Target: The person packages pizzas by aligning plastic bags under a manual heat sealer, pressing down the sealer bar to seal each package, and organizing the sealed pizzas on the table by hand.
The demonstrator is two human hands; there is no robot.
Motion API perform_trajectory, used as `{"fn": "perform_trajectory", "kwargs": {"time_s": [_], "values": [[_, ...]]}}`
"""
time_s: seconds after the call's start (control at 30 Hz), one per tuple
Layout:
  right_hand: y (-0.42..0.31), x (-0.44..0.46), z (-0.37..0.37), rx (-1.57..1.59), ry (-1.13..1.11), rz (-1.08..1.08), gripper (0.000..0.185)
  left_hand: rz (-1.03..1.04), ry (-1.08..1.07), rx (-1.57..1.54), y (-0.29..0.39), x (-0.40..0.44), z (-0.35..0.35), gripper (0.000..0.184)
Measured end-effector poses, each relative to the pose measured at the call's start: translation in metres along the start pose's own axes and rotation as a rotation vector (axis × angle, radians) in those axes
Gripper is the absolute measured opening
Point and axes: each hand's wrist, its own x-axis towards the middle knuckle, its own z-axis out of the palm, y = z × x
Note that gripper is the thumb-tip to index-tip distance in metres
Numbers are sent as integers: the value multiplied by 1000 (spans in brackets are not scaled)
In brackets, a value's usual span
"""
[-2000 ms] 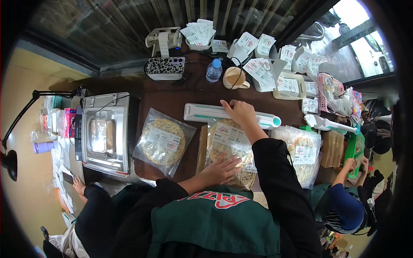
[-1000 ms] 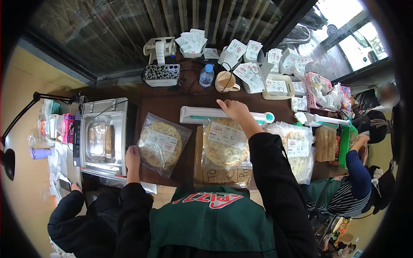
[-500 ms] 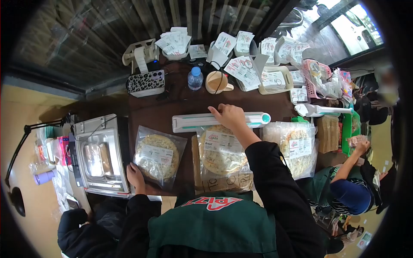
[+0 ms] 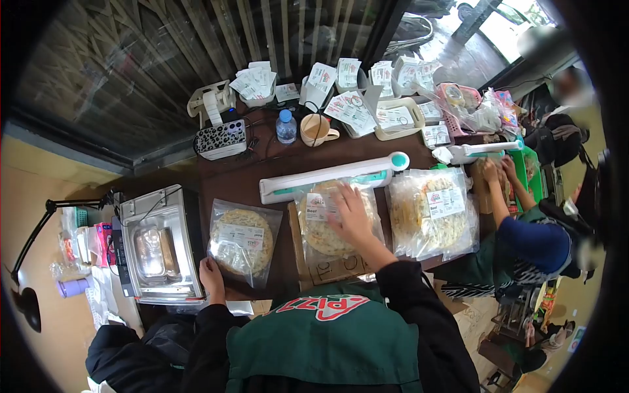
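Note:
My right hand [image 4: 354,219] is spread over a bagged pizza [image 4: 324,242] labelled "Beef", in front of me on a cardboard box [image 4: 327,270]. Its fingers cover part of the label. The bag's top end meets a long white and teal bag sealer [image 4: 327,178]. My left hand [image 4: 211,280], fingers loosely bent, rests at the table's front edge, by the lower left corner of another bagged pizza [image 4: 244,242]. Whether it touches that bag is unclear. To the right lies a stack of bagged, labelled pizzas [image 4: 432,229].
On the left stands a metal vacuum sealing machine [image 4: 160,203]. A water bottle [image 4: 286,131], a mug [image 4: 314,133] and label bins [image 4: 396,121] line the back. A co-worker's hands [image 4: 495,173] are at a second sealer [image 4: 478,150] on the right, near a green crate [image 4: 527,160].
My right hand has left the sealer's bar and come down onto the Beef pizza bag. The sealer's arm now looks raised. The co-worker's hands have moved to the second sealer. The view has shifted.

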Motion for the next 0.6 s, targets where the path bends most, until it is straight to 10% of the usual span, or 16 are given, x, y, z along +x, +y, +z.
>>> {"fn": "perform_trajectory", "kwargs": {"time_s": [0.27, 0.6], "values": [[46, -143, -16, 415, 133, 921, 48, -67, -109, 69, -10, 0, -9, 34], [60, -147, -13, 384, -34, 886, 33, -143, -67, -56, -49, 1, 10, 46]]}}
